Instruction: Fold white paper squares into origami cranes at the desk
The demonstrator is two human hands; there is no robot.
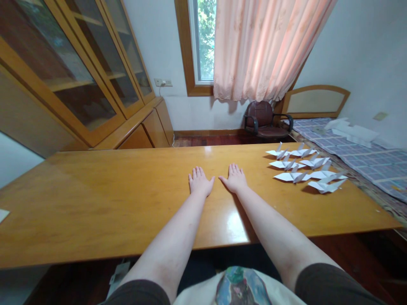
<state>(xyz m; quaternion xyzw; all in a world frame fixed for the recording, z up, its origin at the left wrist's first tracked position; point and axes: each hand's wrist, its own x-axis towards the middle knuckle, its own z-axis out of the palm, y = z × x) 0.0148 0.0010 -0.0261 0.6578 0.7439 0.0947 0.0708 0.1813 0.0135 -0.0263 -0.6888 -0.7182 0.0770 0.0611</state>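
Observation:
My left hand (199,181) lies palm down on the wooden table (111,199), fingers stretched flat, holding nothing. My right hand (235,178) lies the same way just beside it, the two thumbs nearly touching. Both rest near the middle of the table. To the right of my right hand, several white folded paper cranes (303,168) sit in rows on the tabletop, apart from both hands.
A wooden cabinet with glass doors (82,76) stands at the left. A dark armchair (265,120) sits under the curtained window (260,46). A bed with a patterned cover (365,156) runs along the table's right side, white paper (351,130) lying on it. A paper corner (3,214) shows at far left.

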